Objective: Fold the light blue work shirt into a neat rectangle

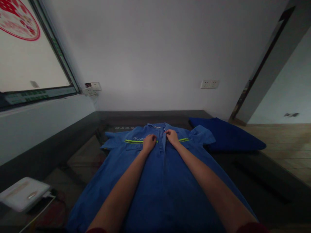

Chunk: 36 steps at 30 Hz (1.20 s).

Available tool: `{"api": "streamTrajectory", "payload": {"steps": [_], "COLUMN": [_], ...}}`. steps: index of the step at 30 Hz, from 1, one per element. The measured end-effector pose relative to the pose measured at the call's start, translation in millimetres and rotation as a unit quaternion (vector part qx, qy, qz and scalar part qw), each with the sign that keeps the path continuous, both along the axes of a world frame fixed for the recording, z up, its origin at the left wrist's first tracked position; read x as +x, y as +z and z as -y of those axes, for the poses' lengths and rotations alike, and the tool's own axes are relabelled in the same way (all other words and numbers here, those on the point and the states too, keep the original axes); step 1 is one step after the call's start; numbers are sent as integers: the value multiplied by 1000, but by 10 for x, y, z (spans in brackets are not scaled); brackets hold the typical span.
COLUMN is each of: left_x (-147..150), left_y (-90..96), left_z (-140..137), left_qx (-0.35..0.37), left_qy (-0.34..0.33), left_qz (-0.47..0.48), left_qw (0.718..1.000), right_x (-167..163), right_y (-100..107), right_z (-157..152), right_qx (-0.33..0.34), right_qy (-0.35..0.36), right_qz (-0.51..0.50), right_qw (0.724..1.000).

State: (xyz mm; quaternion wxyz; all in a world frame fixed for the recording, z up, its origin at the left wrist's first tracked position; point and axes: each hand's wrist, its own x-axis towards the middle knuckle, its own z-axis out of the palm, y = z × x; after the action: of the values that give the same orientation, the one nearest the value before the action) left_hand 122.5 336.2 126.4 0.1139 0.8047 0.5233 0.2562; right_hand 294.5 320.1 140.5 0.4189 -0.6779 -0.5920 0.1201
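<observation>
A blue short-sleeved work shirt point(165, 181) lies spread front side up, its collar at the far end. Yellow-green stripes cross its chest, and pale lettering shows above the left-hand stripe. My left hand point(149, 142) is closed at the left side of the front opening, fingertips pinched on the cloth by the stripe. Across from it, my right hand point(172, 136) pinches the right edge of the opening just below the collar. The placket between the hands hangs slightly apart. Any buttons are too small to make out.
The shirt rests on a dark glossy table point(243, 181). A folded dark blue cloth point(230, 134) lies at the right, partly beneath a sleeve. At the near left sits a white device point(24, 192) with a cable. Wall sockets point(210, 84) are behind; a window point(31, 58) is at left.
</observation>
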Motion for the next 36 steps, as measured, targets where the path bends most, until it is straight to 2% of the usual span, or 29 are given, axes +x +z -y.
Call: {"api": "streamTrajectory", "payload": {"steps": [5,11,15,20,27,36], "left_x": [4,19,45,29,54,70], "left_y": [11,97,130,134,159,75], "left_z": [-4,46,74,83,116,39], "left_qx": [-5,-26,-39,-53,-51,-30], "left_qy": [7,53,47,25,15,3], "left_qz": [-12,-57,-87,-112,-127,-65], "left_qw": [1000,997,994,992,990,997], "right_x": [12,-161,-203,-201,-246,-265], "right_y": [90,-203,-328,-316,-288,-254], "right_z": [-186,-64,9,50,111,153], "right_qx": [39,58,59,43,24,6], "right_qy": [-11,-23,10,53,43,42], "right_qz": [-32,-55,-35,9,78,114], "right_qw": [999,997,998,998,996,993]}}
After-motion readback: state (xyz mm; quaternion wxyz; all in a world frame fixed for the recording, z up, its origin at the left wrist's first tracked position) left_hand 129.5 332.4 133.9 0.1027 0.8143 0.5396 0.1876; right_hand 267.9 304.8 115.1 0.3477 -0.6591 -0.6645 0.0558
